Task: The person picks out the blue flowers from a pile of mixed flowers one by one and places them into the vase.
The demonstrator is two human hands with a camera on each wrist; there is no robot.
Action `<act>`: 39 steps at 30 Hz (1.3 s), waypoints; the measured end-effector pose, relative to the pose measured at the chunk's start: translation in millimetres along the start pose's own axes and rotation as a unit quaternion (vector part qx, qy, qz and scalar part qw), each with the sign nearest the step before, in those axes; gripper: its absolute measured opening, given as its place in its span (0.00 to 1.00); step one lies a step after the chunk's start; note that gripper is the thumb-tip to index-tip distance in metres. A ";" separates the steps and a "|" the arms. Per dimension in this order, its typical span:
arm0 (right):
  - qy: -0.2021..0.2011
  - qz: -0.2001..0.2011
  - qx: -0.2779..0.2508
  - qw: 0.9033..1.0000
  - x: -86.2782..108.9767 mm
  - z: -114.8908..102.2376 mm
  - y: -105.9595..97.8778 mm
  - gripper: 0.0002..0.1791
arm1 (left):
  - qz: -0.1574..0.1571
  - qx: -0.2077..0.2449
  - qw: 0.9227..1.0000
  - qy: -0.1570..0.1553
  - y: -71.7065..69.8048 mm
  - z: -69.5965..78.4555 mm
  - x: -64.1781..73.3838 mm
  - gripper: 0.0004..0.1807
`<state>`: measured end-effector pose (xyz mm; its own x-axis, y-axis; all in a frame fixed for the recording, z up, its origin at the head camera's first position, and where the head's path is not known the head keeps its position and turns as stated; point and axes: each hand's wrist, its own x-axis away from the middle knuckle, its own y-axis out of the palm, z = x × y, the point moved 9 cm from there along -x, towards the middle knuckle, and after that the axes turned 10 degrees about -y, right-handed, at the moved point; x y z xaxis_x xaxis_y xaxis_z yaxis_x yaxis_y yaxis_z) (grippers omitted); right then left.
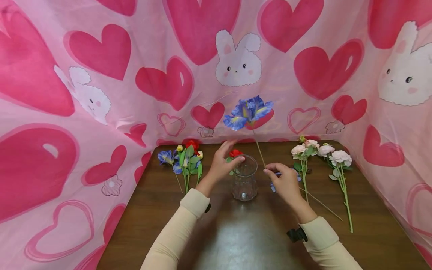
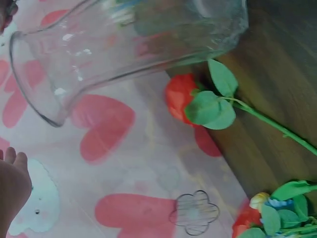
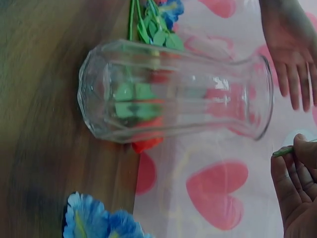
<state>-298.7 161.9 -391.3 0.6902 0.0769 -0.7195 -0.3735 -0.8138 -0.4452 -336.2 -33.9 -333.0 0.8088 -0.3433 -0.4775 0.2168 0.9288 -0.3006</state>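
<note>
My right hand (image 1: 285, 183) pinches the lower stem of a blue iris (image 1: 249, 112) between thumb and fingertips, holding it upright above table height. In the right wrist view the stem's cut end (image 3: 282, 151) pokes out from those fingers, level with the vase mouth. A clear glass vase (image 1: 244, 187) with a flared rim stands on the table, with no stems in it. My left hand (image 1: 221, 165) hovers at the left of the rim, fingers extended and holding nothing; the right wrist view shows its open palm (image 3: 294, 64).
Behind the vase lies a red rose (image 2: 181, 98) with green leaves. Mixed flowers (image 1: 189, 161) lie at the left of the brown table (image 1: 236, 240). Pale pink flowers (image 1: 340, 159) lie at the right, near another blue iris (image 1: 273, 186). A heart-patterned cloth (image 1: 280, 78) hangs behind.
</note>
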 end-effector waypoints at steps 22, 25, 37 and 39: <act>-0.025 -0.008 -0.047 0.999 4.8 -13.6 30.2 0.05 | 0.041 0.118 0.990 -0.057 8.8 15.8 -11.5 0.15; -0.016 -0.014 -0.052 0.998 6.5 -12.3 32.9 0.04 | 0.054 0.124 0.989 -0.051 7.6 16.0 -11.0 0.14; -0.025 -0.012 -0.054 0.998 10.7 -9.6 37.8 0.04 | 0.085 0.159 0.983 -0.037 2.5 13.8 -8.6 0.08; -0.028 -0.012 -0.054 0.998 10.6 -9.9 38.1 0.05 | 0.086 0.162 0.982 -0.034 1.9 13.6 -8.2 0.08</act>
<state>-299.4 126.0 -410.6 0.6621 0.1269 -0.7386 -0.2862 -0.8681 -0.4056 -335.0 -27.4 -318.4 0.8807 -0.1779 -0.4391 0.2278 0.9716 0.0633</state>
